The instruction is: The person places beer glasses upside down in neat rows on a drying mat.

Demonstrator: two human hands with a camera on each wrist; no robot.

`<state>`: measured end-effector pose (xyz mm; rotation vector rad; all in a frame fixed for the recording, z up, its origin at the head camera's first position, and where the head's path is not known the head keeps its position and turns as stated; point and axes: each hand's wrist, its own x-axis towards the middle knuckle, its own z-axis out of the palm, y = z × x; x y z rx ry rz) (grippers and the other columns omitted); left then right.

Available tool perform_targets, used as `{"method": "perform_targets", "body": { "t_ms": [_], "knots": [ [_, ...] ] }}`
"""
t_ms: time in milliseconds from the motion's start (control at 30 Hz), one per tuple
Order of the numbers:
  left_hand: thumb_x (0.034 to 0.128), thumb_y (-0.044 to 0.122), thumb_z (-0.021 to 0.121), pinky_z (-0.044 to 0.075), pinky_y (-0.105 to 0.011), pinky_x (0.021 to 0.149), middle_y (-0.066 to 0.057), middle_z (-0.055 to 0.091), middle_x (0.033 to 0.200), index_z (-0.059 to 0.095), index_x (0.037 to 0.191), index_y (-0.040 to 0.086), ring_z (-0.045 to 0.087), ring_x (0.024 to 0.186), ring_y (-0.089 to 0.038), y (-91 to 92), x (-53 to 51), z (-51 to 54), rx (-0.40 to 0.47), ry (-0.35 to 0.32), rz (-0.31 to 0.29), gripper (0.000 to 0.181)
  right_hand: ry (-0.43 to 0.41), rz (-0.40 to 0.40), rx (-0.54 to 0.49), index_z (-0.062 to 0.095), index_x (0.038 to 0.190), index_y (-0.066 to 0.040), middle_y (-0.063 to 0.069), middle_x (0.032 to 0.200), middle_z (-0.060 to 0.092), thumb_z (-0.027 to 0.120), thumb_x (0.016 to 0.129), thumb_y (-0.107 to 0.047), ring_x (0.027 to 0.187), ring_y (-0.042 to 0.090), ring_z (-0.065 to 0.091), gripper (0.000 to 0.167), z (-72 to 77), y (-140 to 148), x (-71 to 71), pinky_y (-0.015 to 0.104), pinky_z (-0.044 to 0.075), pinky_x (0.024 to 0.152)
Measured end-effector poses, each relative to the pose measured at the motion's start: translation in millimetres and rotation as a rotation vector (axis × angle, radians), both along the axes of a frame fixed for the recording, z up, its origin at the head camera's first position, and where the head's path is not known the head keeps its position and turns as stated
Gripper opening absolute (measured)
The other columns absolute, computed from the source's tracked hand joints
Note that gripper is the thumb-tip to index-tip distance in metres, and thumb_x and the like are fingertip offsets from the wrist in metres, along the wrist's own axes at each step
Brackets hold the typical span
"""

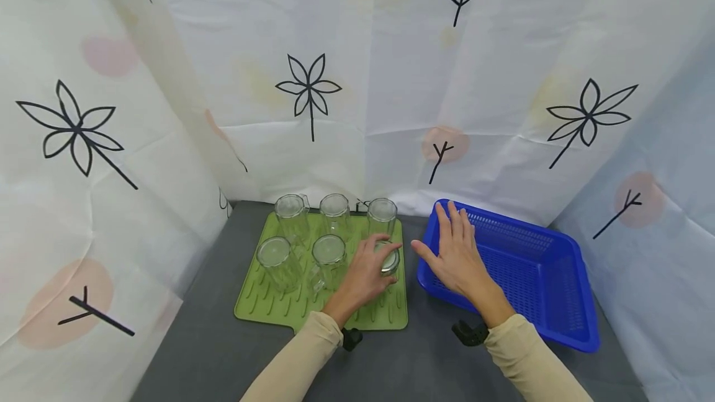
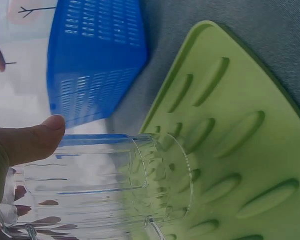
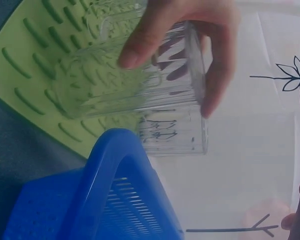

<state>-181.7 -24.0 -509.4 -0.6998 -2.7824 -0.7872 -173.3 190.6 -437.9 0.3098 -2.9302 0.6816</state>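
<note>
My left hand [image 1: 364, 273] grips an upside-down clear glass mug [image 1: 389, 260] near its base, at the right side of a green drying mat [image 1: 385, 315]. In the left wrist view the thumb lies along the side of that mug [image 2: 100, 172], whose mouth faces the mat; whether it touches the mat I cannot tell. My right hand [image 1: 459, 256] hangs over the left rim of a blue plastic basket [image 1: 578, 284], fingers spread and holding nothing. In the right wrist view the left hand's [image 3: 189, 20] fingers and thumb straddle the mug.
Several more upturned glass mugs stand on the mat, among them a front-left mug [image 1: 277, 262], a front-middle mug [image 1: 329, 259] and a back-right mug [image 1: 382, 216]. The grey tabletop [image 1: 192, 340] is bounded by a patterned white curtain [image 1: 223, 67] at the back and sides.
</note>
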Motion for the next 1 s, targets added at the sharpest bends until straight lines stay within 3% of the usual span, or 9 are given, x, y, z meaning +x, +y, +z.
{"method": "perform_targets", "body": {
  "t_ms": [367,567,733,1000],
  "knots": [
    [0.0803,0.026,0.089,0.053,-0.048,0.101,-0.007,0.043,0.153,0.053,0.147,0.026,0.051,0.131,-0.034,3.2,-7.5,-12.5,-0.026,0.027,0.002,0.076,-0.060,0.011,-0.020,0.000,0.166,-0.016,0.020,0.172,-0.003,0.049,0.101,-0.064,0.158,0.049,-0.003,0.095,-4.2,-0.2,1.2,0.071,0.009,0.123],
    [0.0859,0.030,0.084,0.054,-0.050,0.098,-0.012,0.040,0.153,0.048,0.151,0.021,0.050,0.129,-0.038,10.4,-7.0,-12.4,-0.057,0.025,0.023,0.074,-0.088,0.024,-0.039,0.001,0.166,-0.016,0.021,0.172,-0.003,0.047,0.102,-0.063,0.158,0.049,-0.004,0.092,-3.7,-2.8,2.5,0.073,0.013,0.121],
    [0.0854,0.030,0.084,0.055,-0.049,0.093,-0.015,0.041,0.152,0.047,0.152,0.020,0.051,0.126,-0.038,15.7,-5.8,-11.1,-0.057,0.025,0.052,0.077,-0.116,0.022,-0.037,0.002,0.166,-0.016,0.021,0.172,-0.003,0.047,0.101,-0.064,0.157,0.049,-0.003,0.092,-3.1,-4.5,3.4,0.075,0.014,0.120],
    [0.0864,0.036,0.083,0.054,-0.052,0.097,-0.013,0.037,0.157,0.045,0.154,0.024,0.047,0.133,-0.039,14.5,-0.9,-2.7,-0.061,-0.065,0.078,0.078,-0.140,0.026,-0.035,0.004,0.166,-0.016,0.022,0.171,-0.002,0.047,0.102,-0.062,0.156,0.051,-0.002,0.090,-5.5,-4.0,7.3,0.076,0.014,0.119]
  ]
}}
